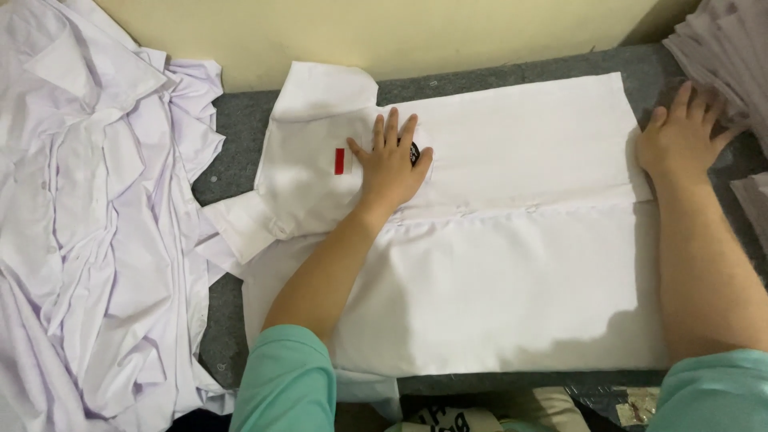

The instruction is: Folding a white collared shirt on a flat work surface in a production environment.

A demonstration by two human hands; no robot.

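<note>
Left hand [390,164] flat, open, pressing shirt [512,264] chest; right hand [680,140] flat on hem edge, holding nothing. Risk: cloth slides on table [240,160], creases form.

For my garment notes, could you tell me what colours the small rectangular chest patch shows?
Red over white patch, head view.

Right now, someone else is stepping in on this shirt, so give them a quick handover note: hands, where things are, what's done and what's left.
Left hand: flat, fingers spread, pressing the chest of the white shirt, partly over a dark badge, beside a red and white patch.
Right hand: open, palm down at the shirt's hem edge.
Shirt: front up, buttoned, spread across the grey surface; far sleeve already folded in.
Pile of crumpled white shirts lies left; folded cloth stack at top right.
Left: the near sleeve looks unfolded; body not yet folded.
</note>
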